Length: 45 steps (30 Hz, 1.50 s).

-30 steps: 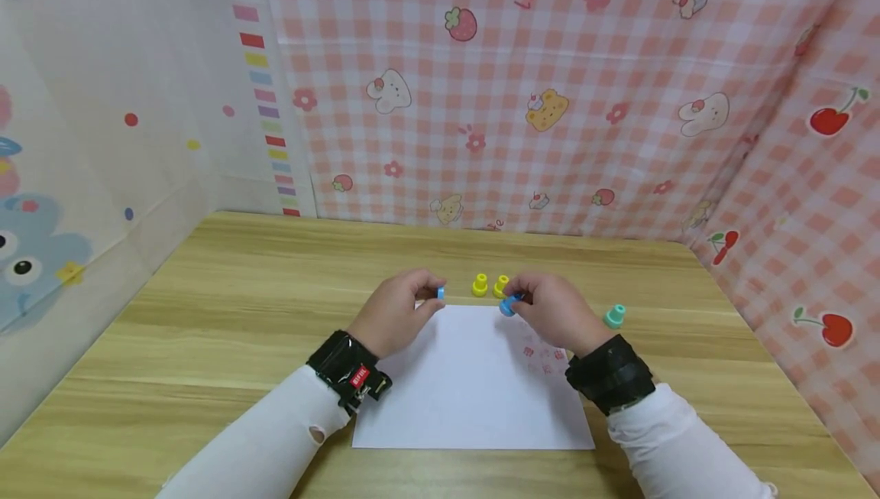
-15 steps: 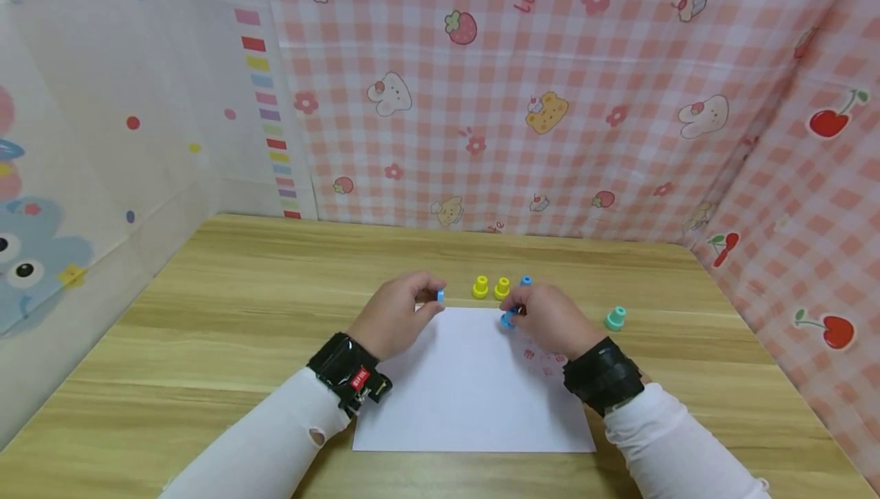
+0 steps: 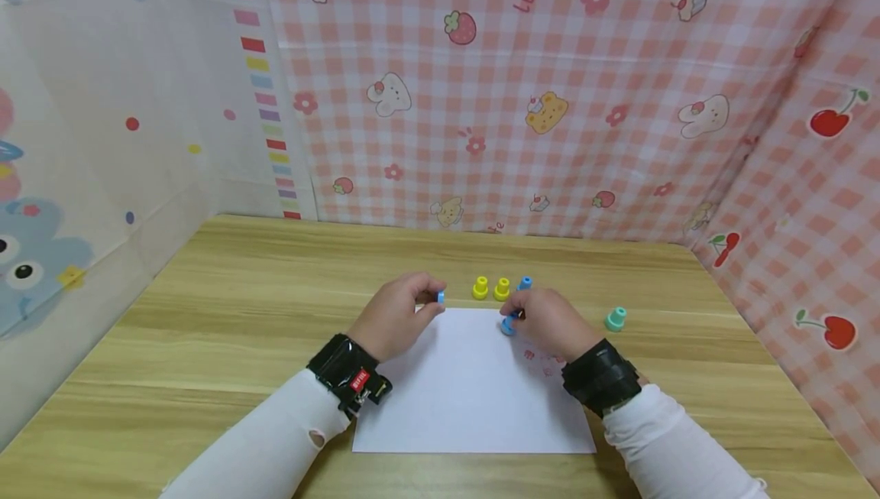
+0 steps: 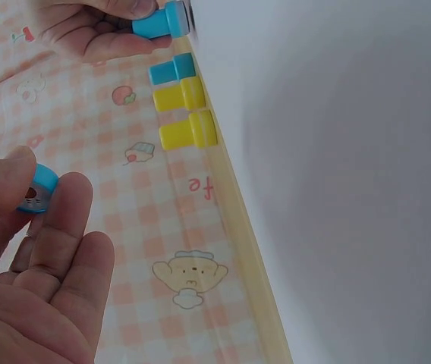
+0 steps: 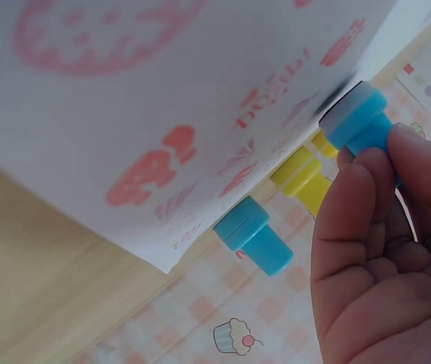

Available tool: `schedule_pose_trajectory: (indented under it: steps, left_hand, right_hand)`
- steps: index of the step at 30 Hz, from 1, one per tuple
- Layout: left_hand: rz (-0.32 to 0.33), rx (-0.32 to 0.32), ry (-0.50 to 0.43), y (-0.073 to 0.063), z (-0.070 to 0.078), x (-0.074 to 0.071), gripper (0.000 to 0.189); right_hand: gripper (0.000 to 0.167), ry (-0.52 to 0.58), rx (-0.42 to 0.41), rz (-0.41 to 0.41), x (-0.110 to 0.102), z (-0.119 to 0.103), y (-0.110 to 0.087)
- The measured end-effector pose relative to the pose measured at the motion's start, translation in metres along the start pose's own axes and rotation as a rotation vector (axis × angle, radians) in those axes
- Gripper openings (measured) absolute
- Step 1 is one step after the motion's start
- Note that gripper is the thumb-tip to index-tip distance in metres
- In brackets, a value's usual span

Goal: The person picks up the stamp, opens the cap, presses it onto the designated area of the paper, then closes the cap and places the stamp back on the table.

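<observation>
Between thumb and fingers my right hand (image 3: 550,323) pinches a blue stamp (image 5: 356,121), its face turned down toward the white paper (image 3: 454,400). The stamp is at the paper's far edge; whether it touches the sheet I cannot tell. My left hand (image 3: 399,319) pinches a small blue cap (image 4: 41,186) beyond the paper's far left corner; a printed picture shows on its end in the left wrist view. Red and purple stamped prints (image 5: 151,167) mark the right part of the sheet, partly hidden under my right hand in the head view.
Past the paper's far edge stand two yellow stamps, a left one (image 3: 480,289) and a right one (image 3: 502,290), beside another blue stamp (image 3: 525,283). A teal stamp (image 3: 616,319) stands to the right on the wooden table (image 3: 241,293). Patterned cloth (image 3: 426,140) hangs behind and at the sides.
My right hand has moved slightly down and toward me with the blue stamp, which has turned more upright. The other blue stamp behind has come into sight. My left hand has stayed put.
</observation>
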<state>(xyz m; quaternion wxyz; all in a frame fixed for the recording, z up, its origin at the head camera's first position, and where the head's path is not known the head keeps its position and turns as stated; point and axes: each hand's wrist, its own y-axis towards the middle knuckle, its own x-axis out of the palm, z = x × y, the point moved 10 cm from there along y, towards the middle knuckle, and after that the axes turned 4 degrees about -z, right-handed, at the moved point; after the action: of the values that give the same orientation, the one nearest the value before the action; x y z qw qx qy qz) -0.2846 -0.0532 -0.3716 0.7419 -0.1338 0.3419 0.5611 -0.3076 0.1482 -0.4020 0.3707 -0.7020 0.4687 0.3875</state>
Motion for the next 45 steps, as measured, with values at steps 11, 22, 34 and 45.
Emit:
schedule_pose_trajectory:
  steps: [11, 22, 34, 45]
  left_hand:
    - [0.002, 0.009, -0.002, 0.0004, 0.0004, 0.0005, 0.018]
    - [-0.005, 0.017, 0.005, 0.0010, 0.0008, 0.0029, 0.019]
    - [-0.017, 0.030, 0.016, 0.0011, 0.0000, 0.0050, 0.021]
    - [-0.019, 0.029, 0.009, -0.0002, 0.0018, 0.0050, 0.021]
  right_hand:
    - [0.015, -0.006, -0.028, -0.002, 0.0028, -0.0005, 0.0001]
    - [0.017, -0.034, 0.037, -0.029, 0.0067, 0.0012, 0.0003]
    - [0.019, -0.107, 0.024, -0.016, 0.0078, -0.0042, 0.0013]
    - [0.014, -0.053, -0.019, 0.029, -0.0010, -0.0011, -0.0003]
